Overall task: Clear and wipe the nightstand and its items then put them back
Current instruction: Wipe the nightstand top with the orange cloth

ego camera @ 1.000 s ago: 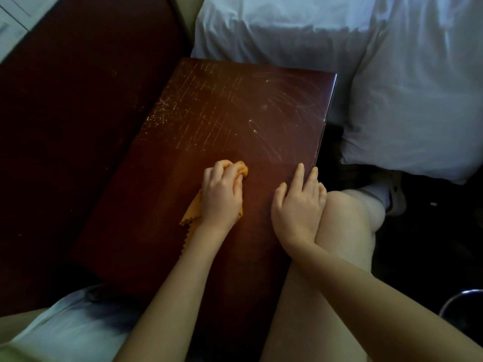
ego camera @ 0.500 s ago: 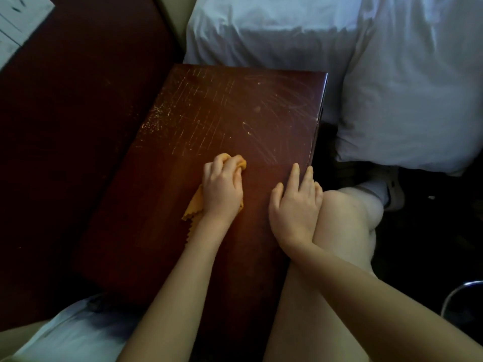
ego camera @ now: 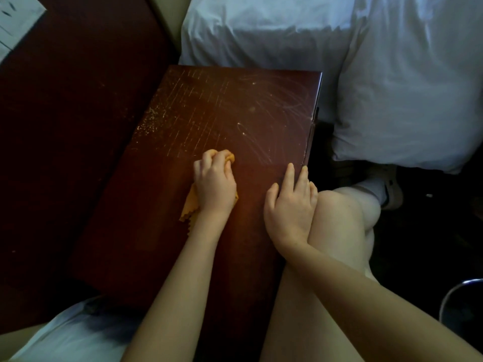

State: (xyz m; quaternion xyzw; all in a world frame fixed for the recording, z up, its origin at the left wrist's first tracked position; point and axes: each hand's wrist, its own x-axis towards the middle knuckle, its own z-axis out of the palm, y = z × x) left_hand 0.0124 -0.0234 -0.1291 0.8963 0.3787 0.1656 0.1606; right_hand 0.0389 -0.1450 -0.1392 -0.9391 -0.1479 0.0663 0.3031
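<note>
while the left hand (ego camera: 214,182) bunches the orange cloth (ego camera: 188,205) near the middle of the nightstand top (ego camera: 243,111), firm overlapping strokes toward the scratched, speckled far half would probably serve best. the right hand (ego camera: 288,205) lies flat, fingers straight, steadying the right edge. the top's long axis runs away toward the white bedding (ego camera: 392,74).

A single wide-angle camera, worn on the person's head, looks steeply down and forward from close above the lap, the dark wooden desk (ego camera: 156,231) filling mid-frame and the white bed (ego camera: 392,87) running along the top and right edges.
</note>
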